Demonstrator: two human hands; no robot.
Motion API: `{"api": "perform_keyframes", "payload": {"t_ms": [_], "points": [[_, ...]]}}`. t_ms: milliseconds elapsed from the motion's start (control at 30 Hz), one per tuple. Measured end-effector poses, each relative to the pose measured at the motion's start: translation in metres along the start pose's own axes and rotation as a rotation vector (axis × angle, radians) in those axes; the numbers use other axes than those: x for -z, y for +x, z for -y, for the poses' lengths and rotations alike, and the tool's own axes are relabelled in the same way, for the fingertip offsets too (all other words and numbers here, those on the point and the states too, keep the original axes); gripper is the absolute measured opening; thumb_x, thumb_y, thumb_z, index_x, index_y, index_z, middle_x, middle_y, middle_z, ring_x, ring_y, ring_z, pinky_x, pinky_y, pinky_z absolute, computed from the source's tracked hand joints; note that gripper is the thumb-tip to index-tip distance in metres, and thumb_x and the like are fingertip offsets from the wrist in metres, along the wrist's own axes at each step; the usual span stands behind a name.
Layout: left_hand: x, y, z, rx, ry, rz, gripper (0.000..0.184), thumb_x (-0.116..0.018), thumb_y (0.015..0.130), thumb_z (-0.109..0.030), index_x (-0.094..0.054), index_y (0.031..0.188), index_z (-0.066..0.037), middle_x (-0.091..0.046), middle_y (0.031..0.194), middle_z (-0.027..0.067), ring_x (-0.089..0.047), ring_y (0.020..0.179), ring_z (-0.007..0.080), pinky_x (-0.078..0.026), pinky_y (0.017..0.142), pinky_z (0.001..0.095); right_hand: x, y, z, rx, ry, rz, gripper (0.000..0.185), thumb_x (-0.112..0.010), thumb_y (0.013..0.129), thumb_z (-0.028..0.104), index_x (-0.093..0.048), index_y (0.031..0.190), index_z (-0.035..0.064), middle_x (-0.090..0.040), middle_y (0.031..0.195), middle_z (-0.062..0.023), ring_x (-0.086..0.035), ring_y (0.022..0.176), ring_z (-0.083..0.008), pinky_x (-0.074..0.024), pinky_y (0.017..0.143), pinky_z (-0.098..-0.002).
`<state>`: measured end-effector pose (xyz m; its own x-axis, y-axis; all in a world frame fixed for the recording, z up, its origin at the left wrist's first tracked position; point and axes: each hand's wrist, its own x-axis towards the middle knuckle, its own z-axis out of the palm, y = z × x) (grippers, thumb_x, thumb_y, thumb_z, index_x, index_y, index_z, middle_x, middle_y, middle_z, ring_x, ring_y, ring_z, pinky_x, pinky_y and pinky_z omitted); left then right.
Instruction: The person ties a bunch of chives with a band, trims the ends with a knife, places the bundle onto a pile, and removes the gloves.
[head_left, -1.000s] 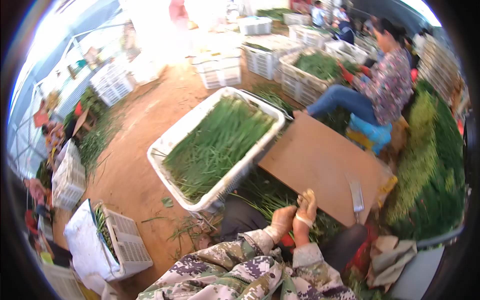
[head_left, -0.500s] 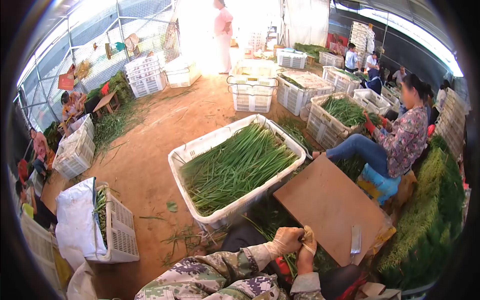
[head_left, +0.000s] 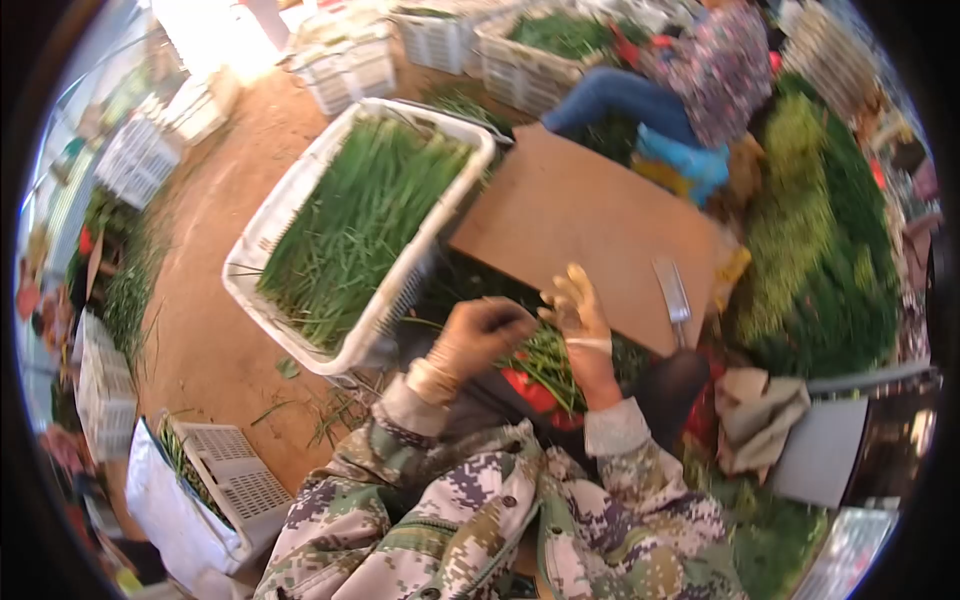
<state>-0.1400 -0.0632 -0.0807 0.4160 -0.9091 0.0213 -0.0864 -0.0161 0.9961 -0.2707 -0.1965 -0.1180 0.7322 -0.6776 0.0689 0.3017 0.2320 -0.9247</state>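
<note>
My left hand (head_left: 473, 343), blurred, is gloved with its fingers bent over my lap; what lies within its fingers cannot be made out. To its right, my right hand (head_left: 583, 315) is raised with the gloved fingers apart. Green stalks (head_left: 548, 365) lie on my lap below and between both hands, beside something red. The brown board (head_left: 590, 235) is just beyond my right hand, with a cleaver (head_left: 673, 292) on its right part. A white crate (head_left: 250, 255) full of long green leaves (head_left: 360, 220) stands ahead to the left.
A person (head_left: 712, 80) in a flowered top sits beyond the board at a crate of greens (head_left: 560, 35). Heaped greens (head_left: 800, 230) line the right side. A crate with a white cover (head_left: 180, 510) stands at lower left. Brown cloth (head_left: 755, 415) lies at right.
My hands, together half a second ago, are now apart, with my left hand further left and my right fingers spread. The view has tilted down, showing more of my lap.
</note>
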Motion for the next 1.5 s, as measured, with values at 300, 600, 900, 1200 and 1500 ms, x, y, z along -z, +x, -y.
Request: {"api": "perform_keyframes", "payload": {"t_ms": [300,600,900,1200,1500], "points": [[-0.003,0.017,-0.017,0.082,-0.331,0.187,0.034,-0.06,0.098,-0.034,-0.061,0.099,0.001,-0.058,0.078,0.0008,-0.054,0.072,0.0098,-0.046,0.067,0.0243,-0.006,-0.008,0.016,-0.037,0.011,0.137,0.069,-0.063,0.096,0.018,-0.025,0.151,0.0008,-0.047,0.133,-0.0113,-0.053,0.116,-0.0158,-0.0454,0.099,-0.0282],[0.004,0.013,-0.012,0.146,-0.387,0.346,0.028,-0.061,0.098,-0.025,-0.064,0.089,0.001,-0.058,0.069,0.0027,-0.052,0.057,0.0109,-0.042,0.052,0.0249,-0.007,-0.021,0.023,-0.196,0.12,0.308,0.058,-0.062,0.097,0.018,-0.037,0.146,0.0001,-0.051,0.137,-0.0084,-0.052,0.12,-0.0133,-0.0441,0.101,-0.0254],[-0.014,-0.019,-0.024,0.233,-0.549,0.067,0.025,-0.063,0.097,-0.022,-0.067,0.091,0.002,-0.061,0.071,0.0002,-0.05,0.056,0.0056,-0.038,0.049,0.0191,-0.012,-0.017,0.042,-0.386,0.044,0.445,0.046,-0.061,0.097,0.018,-0.048,0.136,-0.0021,-0.062,0.118,-0.0048,-0.063,0.098,-0.0114,-0.0522,0.087,-0.0268],[-0.032,-0.01,0.021,0.157,-0.406,-0.203,0.013,-0.062,0.092,-0.005,-0.065,0.082,0.003,-0.062,0.069,0.0014,-0.054,0.059,0.0067,-0.045,0.053,0.0219,0.006,-0.011,0.023,-0.612,0.112,0.409,0.043,-0.064,0.096,0.028,-0.058,0.127,0.0002,-0.067,0.102,-0.0033,-0.063,0.089,-0.0103,-0.0523,0.081,-0.0247],[-0.019,-0.013,0.009,0.013,0.019,-0.077,0.014,-0.071,0.087,-0.01,-0.066,0.092,0.002,-0.064,0.079,0.0045,-0.058,0.065,0.0098,-0.047,0.058,0.0228,0.015,-0.003,-0.013,-0.173,-0.867,0.286,0.04,-0.063,0.097,0.022,-0.053,0.13,0.0022,-0.062,0.102,-0.0058,-0.062,0.088,-0.0139,-0.0522,0.079,-0.0276]]}}
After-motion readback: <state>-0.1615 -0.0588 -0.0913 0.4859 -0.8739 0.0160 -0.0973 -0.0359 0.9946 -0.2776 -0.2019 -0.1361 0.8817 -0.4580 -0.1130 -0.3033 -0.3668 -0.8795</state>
